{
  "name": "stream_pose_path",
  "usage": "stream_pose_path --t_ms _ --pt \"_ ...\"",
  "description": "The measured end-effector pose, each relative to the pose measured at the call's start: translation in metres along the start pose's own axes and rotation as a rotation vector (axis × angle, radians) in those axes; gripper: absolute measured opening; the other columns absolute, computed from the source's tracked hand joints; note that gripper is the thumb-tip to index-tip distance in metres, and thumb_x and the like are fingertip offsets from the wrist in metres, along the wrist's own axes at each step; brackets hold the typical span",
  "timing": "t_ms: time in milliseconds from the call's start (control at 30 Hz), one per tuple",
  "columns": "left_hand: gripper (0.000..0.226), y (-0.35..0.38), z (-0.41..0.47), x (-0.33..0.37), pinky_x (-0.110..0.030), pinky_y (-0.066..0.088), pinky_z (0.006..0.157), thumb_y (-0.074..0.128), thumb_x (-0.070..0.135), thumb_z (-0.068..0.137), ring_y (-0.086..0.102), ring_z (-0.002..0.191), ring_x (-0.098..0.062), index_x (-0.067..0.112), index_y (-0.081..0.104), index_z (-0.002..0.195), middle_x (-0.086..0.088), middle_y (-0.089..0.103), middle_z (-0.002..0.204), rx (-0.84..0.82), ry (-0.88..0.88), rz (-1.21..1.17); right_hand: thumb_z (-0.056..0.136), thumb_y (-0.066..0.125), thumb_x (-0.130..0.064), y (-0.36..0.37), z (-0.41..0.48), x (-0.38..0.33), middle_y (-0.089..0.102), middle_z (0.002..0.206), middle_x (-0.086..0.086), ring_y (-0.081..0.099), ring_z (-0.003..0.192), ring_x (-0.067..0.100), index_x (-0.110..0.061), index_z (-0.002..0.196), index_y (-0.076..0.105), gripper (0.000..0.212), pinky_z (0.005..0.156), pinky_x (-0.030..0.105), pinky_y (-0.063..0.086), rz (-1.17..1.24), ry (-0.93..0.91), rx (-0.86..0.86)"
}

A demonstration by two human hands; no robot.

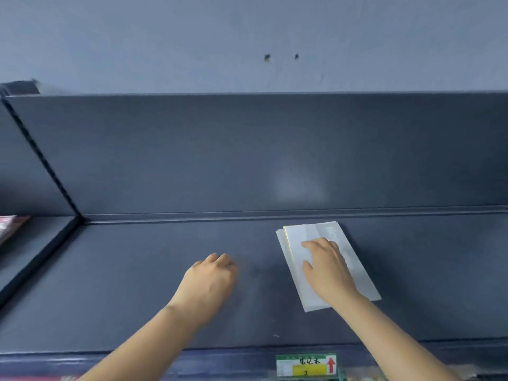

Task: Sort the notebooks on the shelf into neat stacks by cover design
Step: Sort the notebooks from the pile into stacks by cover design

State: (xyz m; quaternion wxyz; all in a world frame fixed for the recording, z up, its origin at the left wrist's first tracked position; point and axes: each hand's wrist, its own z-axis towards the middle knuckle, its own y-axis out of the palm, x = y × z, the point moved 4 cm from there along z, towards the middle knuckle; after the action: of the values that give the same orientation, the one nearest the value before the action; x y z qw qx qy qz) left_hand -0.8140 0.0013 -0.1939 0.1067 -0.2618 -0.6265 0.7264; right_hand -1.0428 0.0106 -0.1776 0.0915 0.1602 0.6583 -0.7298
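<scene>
Your right hand (327, 268) lies flat on a small stack of notebooks (298, 235). Its fingers (313, 244) are released and nearly straight, spread across the top cover and pressing down on it, with the thumb out to the left on the same cover. The stack sits on the shelf (137, 284), right of the middle. Its far end is close to the back edge and its near end stops short of the front edge. It lies turned, so the long side runs slantwise from the back toward the front right. The covers are pale, white and light grey, with faint lettering too blurred to read. The stack is not squared: the edges of the lower notebooks stick out along the left side and at the near end.

Your left hand (211, 281) rests on the bare shelf about the middle, left of the stack and apart from it. Its fingers (220, 258) are clenched under the palm with the knuckles facing the back, and nothing shows in them.

A dark back panel (220, 155) stands along the back edge of the shelf, and a slotted post (41, 158) runs up from the back left corner. Past that post, on the neighbouring shelf, something with a red cover (8, 226) pokes in at the far left. On the front edge, below the stack, sits a price label (306, 365) with a yellow patch and a red arrow (331, 364) pointing up. Above the panel the wall (165, 37) carries two small dark marks (267, 57).
</scene>
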Motion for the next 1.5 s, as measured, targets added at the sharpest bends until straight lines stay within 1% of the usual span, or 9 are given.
stream_pose_path --t_ms 200,300,367,500,567,667,1000,1167,1500 --pt "0.004 -0.018 -0.090 -0.095 -0.024 0.048 0.046 0.071 0.029 0.063 0.060 0.059 -0.014 0.029 0.067 0.065 0.013 0.062 0.073 0.164 -0.179 -0.034 0.098 0.041 -0.019 0.022 0.006 -0.103 0.042 0.141 -0.004 0.033 0.132 0.018 -0.019 0.144 0.036 0.046 0.106 0.027 0.032 -0.005 -0.262 -0.051" --pt "0.027 -0.025 -0.150 -0.150 -0.027 0.051 0.049 0.044 0.037 0.074 0.064 0.062 -0.016 0.029 0.069 0.067 0.012 0.064 0.073 0.198 -0.301 -0.013 0.098 0.041 -0.020 0.036 0.002 -0.176 0.042 0.140 -0.007 0.035 0.128 0.016 -0.020 0.143 0.037 0.046 0.100 0.025 0.035 0.033 -0.393 -0.057" --pt "0.033 -0.032 -0.191 -0.190 -0.027 0.053 0.052 0.040 0.039 0.075 0.066 0.065 -0.017 0.028 0.071 0.071 0.011 0.065 0.075 0.230 -0.374 0.041 0.098 0.041 -0.020 0.046 -0.005 -0.227 0.041 0.140 -0.009 0.033 0.129 0.014 -0.022 0.143 0.036 0.045 0.099 0.023 0.035 0.062 -0.471 -0.069" --pt "0.030 -0.052 -0.272 -0.270 -0.029 0.056 0.057 0.048 0.038 0.077 0.068 0.071 -0.019 0.025 0.075 0.082 0.008 0.070 0.081 0.246 -0.540 0.088 0.098 0.043 -0.021 0.065 -0.028 -0.332 0.041 0.140 -0.008 0.033 0.130 0.014 -0.020 0.143 0.036 0.045 0.103 0.022 0.030 0.104 -0.619 -0.073" --pt "0.016 -0.060 -0.311 -0.305 -0.031 0.057 0.059 0.068 0.032 0.077 0.069 0.072 -0.020 0.024 0.076 0.087 0.007 0.071 0.083 0.258 -0.600 0.089 0.098 0.043 -0.022 0.075 -0.040 -0.383 0.042 0.139 -0.007 0.034 0.128 0.014 -0.020 0.143 0.037 0.045 0.103 0.022 0.030 0.123 -0.659 -0.074" --pt "0.028 -0.064 -0.358 -0.353 -0.036 0.059 0.059 0.087 0.025 0.064 0.069 0.073 -0.024 0.019 0.075 0.089 0.002 0.072 0.085 0.247 -0.634 0.102 0.098 0.044 -0.023 0.090 -0.060 -0.456 0.043 0.138 -0.006 0.035 0.128 0.014 -0.019 0.142 0.038 0.044 0.102 0.025 0.033 0.150 -0.711 -0.081" --pt "0.034 -0.053 -0.460 -0.464 -0.034 0.057 0.053 0.090 0.018 0.057 0.070 0.069 -0.024 0.017 0.077 0.089 0.001 0.073 0.083 0.244 -0.707 0.089 0.099 0.042 -0.026 0.119 -0.099 -0.628 0.043 0.141 -0.002 0.035 0.130 0.017 -0.018 0.141 0.039 0.043 0.107 0.029 0.030 0.168 -0.826 -0.081" --pt "0.034 -0.057 -0.478 -0.518 -0.039 0.055 0.076 0.070 0.030 0.085 0.064 0.101 -0.026 0.022 0.069 0.118 0.001 0.070 0.109 0.285 -0.833 0.006 0.100 0.039 -0.030 0.113 -0.090 -0.678 0.043 0.140 -0.003 0.036 0.128 0.017 -0.020 0.143 0.037 0.044 0.101 0.030 0.032 0.108 -0.873 -0.036" --pt "0.041 -0.061 -0.462 -0.594 -0.031 0.048 0.089 0.050 0.042 0.095 0.050 0.122 -0.014 0.031 0.053 0.134 0.010 0.058 0.130 0.332 -0.929 -0.018 0.098 0.044 -0.027 0.088 -0.017 -0.782 0.046 0.141 0.000 0.039 0.129 0.019 -0.017 0.141 0.042 0.044 0.102 0.033 0.036 0.203 -1.003 0.066"
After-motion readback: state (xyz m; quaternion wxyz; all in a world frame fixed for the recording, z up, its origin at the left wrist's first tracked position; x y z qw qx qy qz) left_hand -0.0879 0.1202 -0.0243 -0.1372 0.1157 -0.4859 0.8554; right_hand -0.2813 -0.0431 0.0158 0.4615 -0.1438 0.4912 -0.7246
